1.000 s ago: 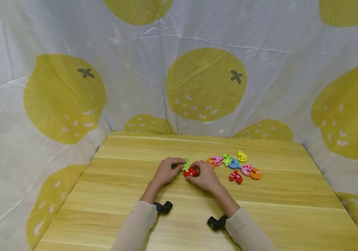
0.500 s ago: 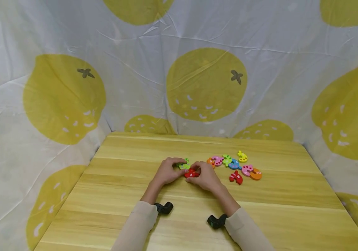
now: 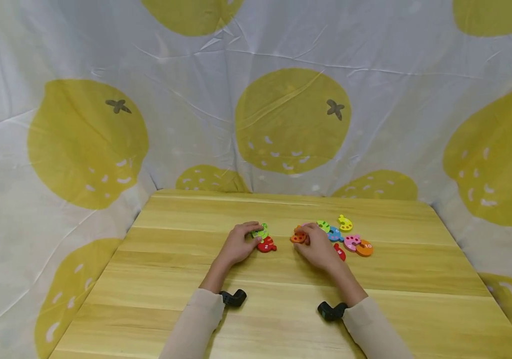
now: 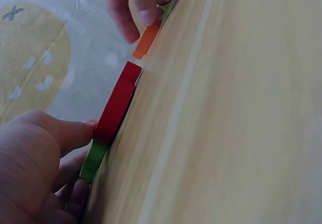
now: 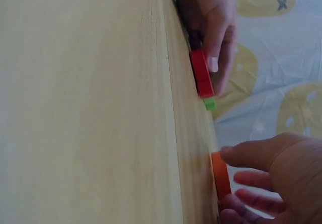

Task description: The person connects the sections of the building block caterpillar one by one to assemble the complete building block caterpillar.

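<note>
The right hand (image 3: 319, 245) has moved right, from the red 2 (image 3: 266, 245) to the orange piece (image 3: 298, 236), which its fingers pinch. Farther left on the worktop (image 3: 256, 284), the left hand's (image 3: 238, 244) fingers hold the green piece (image 3: 262, 233), we judge to steady it against the red 2.

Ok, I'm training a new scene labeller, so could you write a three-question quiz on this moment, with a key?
1. Which piece does the right hand grip?
A) blue
B) spotted orange piece
C) pink
2. True or false: the yellow piece lies nearer the person than the orange piece numbered 10.
3. Fill in: the red piece nearest the left hand bears the number ___.

Key:
1. B.
2. False; the yellow piece lies farther away than piece 10.
3. 2.
</note>
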The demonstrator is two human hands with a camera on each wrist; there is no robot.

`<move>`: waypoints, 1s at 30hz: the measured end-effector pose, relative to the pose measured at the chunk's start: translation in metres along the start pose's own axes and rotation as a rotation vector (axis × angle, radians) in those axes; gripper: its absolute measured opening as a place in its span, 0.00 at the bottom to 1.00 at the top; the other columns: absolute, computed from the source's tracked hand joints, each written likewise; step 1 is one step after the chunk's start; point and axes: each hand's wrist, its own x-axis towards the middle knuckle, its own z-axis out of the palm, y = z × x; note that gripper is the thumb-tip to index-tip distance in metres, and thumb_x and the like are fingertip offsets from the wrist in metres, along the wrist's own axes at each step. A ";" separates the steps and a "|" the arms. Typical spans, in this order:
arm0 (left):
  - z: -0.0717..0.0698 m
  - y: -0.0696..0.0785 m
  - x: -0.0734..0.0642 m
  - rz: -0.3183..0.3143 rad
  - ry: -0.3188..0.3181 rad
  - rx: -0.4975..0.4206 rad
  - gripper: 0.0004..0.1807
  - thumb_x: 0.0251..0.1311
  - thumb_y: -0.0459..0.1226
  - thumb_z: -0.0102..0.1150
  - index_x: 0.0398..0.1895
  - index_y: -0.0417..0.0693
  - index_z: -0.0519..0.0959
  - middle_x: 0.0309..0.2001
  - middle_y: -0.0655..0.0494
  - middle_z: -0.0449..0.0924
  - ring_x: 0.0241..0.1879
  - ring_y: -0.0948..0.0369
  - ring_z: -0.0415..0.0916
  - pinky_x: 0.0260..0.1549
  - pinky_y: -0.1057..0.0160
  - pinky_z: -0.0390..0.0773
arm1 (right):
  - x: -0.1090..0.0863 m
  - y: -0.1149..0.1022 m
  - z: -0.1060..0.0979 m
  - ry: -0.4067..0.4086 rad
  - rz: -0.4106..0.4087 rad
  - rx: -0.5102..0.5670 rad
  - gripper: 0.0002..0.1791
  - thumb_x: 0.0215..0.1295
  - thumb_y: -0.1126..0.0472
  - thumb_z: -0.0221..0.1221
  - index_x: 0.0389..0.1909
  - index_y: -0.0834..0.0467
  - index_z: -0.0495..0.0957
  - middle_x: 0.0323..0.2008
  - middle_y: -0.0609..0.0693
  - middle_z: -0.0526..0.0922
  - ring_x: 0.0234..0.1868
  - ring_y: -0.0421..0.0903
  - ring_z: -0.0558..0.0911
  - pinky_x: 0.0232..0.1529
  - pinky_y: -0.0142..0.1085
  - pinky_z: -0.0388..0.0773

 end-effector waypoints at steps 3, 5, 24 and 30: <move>0.001 -0.001 0.000 0.022 -0.006 0.035 0.22 0.68 0.44 0.66 0.63 0.49 0.82 0.70 0.47 0.74 0.71 0.42 0.67 0.72 0.41 0.66 | -0.003 0.002 -0.002 -0.044 0.002 -0.006 0.27 0.65 0.56 0.70 0.62 0.63 0.79 0.63 0.58 0.73 0.40 0.45 0.73 0.40 0.37 0.71; 0.002 -0.002 -0.001 0.035 -0.014 0.057 0.25 0.65 0.47 0.68 0.64 0.50 0.81 0.70 0.47 0.74 0.71 0.43 0.67 0.72 0.42 0.66 | -0.006 0.002 -0.003 -0.054 0.003 -0.011 0.27 0.64 0.57 0.70 0.61 0.63 0.80 0.61 0.57 0.74 0.40 0.45 0.72 0.40 0.37 0.70; 0.004 -0.002 -0.005 0.001 -0.007 0.070 0.26 0.62 0.48 0.69 0.63 0.53 0.80 0.71 0.49 0.73 0.72 0.45 0.65 0.71 0.43 0.67 | -0.013 0.000 0.003 -0.058 0.023 0.017 0.28 0.63 0.59 0.72 0.64 0.57 0.78 0.54 0.52 0.81 0.47 0.46 0.76 0.53 0.43 0.77; 0.004 0.001 -0.001 -0.005 -0.006 0.067 0.26 0.62 0.47 0.69 0.63 0.53 0.80 0.70 0.49 0.74 0.72 0.46 0.65 0.71 0.43 0.67 | -0.010 0.003 0.005 -0.032 0.001 0.063 0.35 0.59 0.58 0.74 0.67 0.61 0.74 0.48 0.51 0.80 0.43 0.44 0.74 0.46 0.38 0.76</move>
